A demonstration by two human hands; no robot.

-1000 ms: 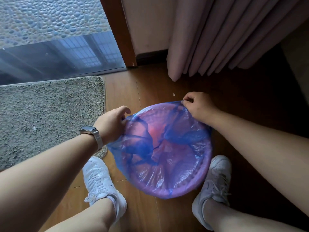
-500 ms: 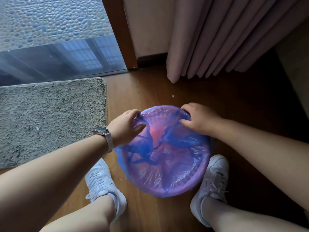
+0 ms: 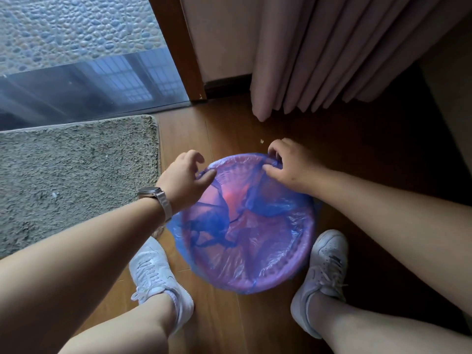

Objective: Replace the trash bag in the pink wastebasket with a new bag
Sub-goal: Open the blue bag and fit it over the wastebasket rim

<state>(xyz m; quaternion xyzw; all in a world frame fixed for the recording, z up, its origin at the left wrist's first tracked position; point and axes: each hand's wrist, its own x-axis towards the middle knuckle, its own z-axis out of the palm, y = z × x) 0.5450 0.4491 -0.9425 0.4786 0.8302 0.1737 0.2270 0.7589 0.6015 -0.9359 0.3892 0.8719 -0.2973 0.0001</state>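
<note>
At pink wastebasket (image 3: 237,158) far rim: fingers of left hand (image 3: 184,180), right hand (image 3: 290,165) pinch crumpled translucent blue bag (image 3: 270,209) edge.

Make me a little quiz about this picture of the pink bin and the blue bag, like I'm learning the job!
1. True or false: the left hand and the right hand each pinch the blue bag at the far rim of the pink wastebasket.
2. What is on the left wrist? A) a watch B) a glove C) a sleeve
3. Fill in: the grey mat lies on the person's ____ side of the wastebasket.

Key: 1 true; 2 A; 3 left.
</note>
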